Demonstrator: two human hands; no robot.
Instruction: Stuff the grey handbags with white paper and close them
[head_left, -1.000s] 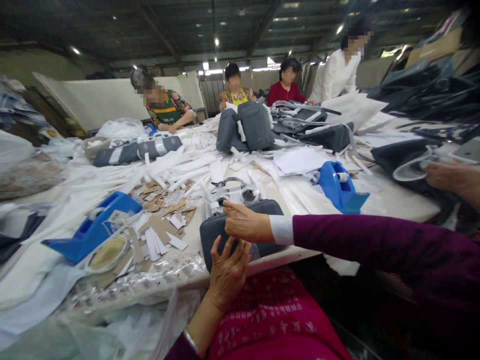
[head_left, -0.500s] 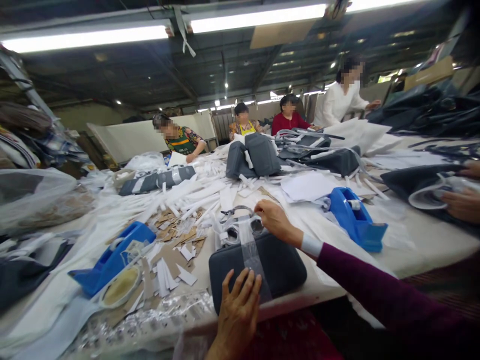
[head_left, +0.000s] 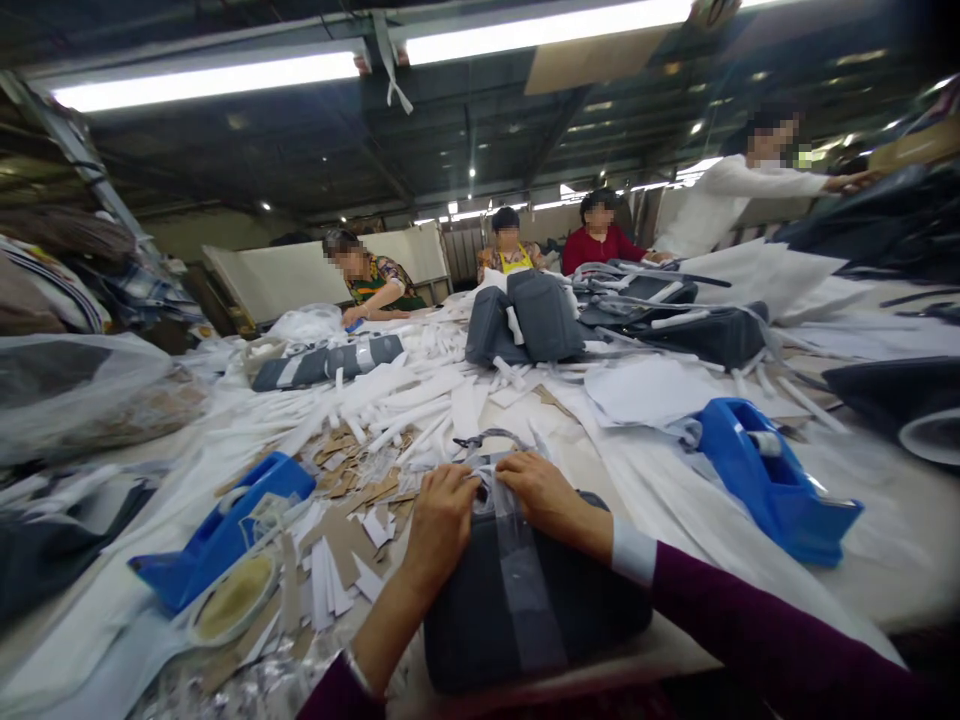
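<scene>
A dark grey bag [head_left: 600,600] lies at the table's front edge, with a strip of clear film [head_left: 525,575] running over its front. At its far end is the handle [head_left: 484,495], bundled in clear and white wrapping. My left hand [head_left: 442,515] has its fingertips closed on the left side of this wrapped handle. Close beside it, my right hand [head_left: 544,492] pinches the wrapping from the right. The fingers partly hide what they grip. A thin dark strap [head_left: 491,437] curves just beyond my hands.
Blue tape dispensers stand left [head_left: 225,530] and right [head_left: 772,480]. Cardboard and paper scraps [head_left: 337,550] lie left of the bag. White padding rolls [head_left: 405,400] and more dark bags [head_left: 544,315] are heaped behind. Several co-workers [head_left: 600,240] are across the table.
My left hand has moved from the bag's front up to the handle. My right hand has stayed there, now closer to the left. The view has shifted left, and the co-worker's hands at right have left view.
</scene>
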